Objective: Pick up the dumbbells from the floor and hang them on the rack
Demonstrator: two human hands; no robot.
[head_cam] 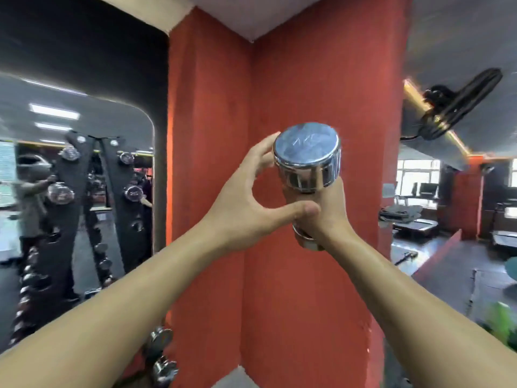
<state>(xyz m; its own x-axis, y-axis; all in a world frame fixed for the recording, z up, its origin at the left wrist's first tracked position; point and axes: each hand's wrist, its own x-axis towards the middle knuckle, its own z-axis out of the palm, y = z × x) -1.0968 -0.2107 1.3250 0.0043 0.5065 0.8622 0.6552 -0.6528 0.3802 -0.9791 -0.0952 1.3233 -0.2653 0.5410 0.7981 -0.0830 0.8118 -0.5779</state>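
Showing in view: two bare hands, left hand (246,208) and right hand (326,214); one chrome dumbbell (307,161) standing upright in the right hand; one red pillar (279,93); one wall mirror (75,177), reflecting one dumbbell rack (70,219) whose dumbbell count is too blurred to fix; at least two chrome dumbbell ends (162,357) sitting at the lower edge; one black wall fan (458,105).

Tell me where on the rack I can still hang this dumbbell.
The dumbbell is upright in the right hand, the left hand open beside it. In the mirror, the rack's upper pegs hold dumbbells; its lower rows look crowded too. No bare peg is clear from here.
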